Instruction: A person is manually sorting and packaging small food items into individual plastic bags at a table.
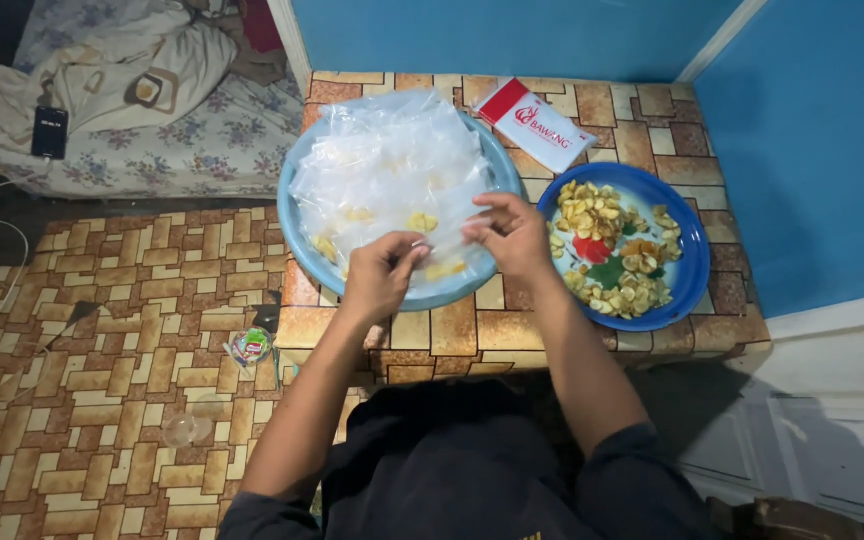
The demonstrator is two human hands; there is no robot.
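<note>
We pinch a clear bag (pixel 442 245) between our left hand (pixel 380 275) and right hand (pixel 514 238) over the light-blue tray (pixel 302 240); chips fill the blue plate (pixel 687 290) beside it.

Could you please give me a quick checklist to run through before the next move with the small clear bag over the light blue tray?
1. Left hand pinches the small clear bag: ok, fingers meet at its edge.
2. Right hand grips the same bag: ok, at the other side.
3. Bag mouth open: cannot tell, the plastic is too sheer.
4. Light blue tray sits fully on the low table: ok, heaped with clear bags.
5. Dark blue plate of chips close by the right hand: ok.
6. Red and white packet clear of the hands: ok, it lies behind the plate.
</note>
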